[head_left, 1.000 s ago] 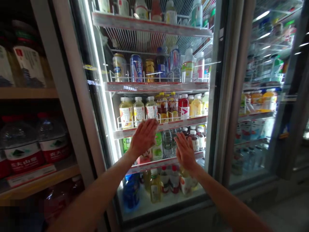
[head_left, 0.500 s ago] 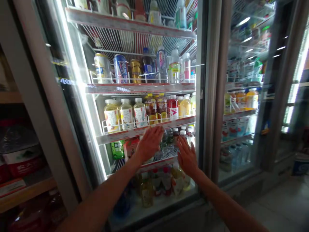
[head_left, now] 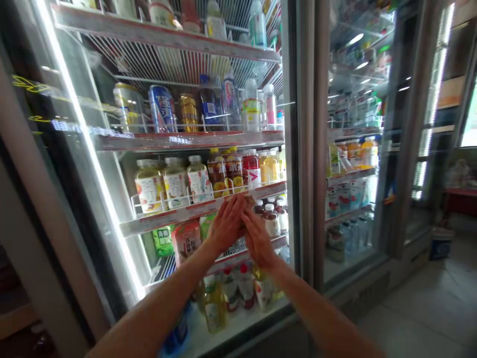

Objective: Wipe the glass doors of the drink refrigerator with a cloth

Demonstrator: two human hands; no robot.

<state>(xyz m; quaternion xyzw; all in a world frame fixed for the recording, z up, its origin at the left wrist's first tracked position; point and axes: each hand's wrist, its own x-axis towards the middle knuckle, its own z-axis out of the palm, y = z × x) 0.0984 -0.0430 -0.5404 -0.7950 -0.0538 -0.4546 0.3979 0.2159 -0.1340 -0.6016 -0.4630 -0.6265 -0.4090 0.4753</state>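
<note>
Both my hands are raised in front of a lit drinks cooler. My left hand (head_left: 228,221) has its fingers stretched out, pointing up and right. My right hand (head_left: 257,239) meets it at the fingertips, fingers straight and pointing up and left. I see nothing held in either one. Behind them runs a shelf edge (head_left: 175,215) carrying pale-labelled juice bottles (head_left: 199,180), dark brown drink bottles (head_left: 234,171) and a red bottle (head_left: 252,170). Below it, a green-labelled drink (head_left: 163,241) and a pink-labelled drink (head_left: 187,240) are partly covered by my left arm.
Cans (head_left: 161,107) and bottles fill the shelf above. Yellow bottles (head_left: 214,308) stand on the cooler floor. A metal frame (head_left: 309,149) divides this cooler from a second glass-fronted one at the right. A bucket (head_left: 441,243) sits on the tiled floor (head_left: 417,298).
My hands were apart and have come together, the right one moving left to meet the left. The view has shifted right and a little closer to the shelves.
</note>
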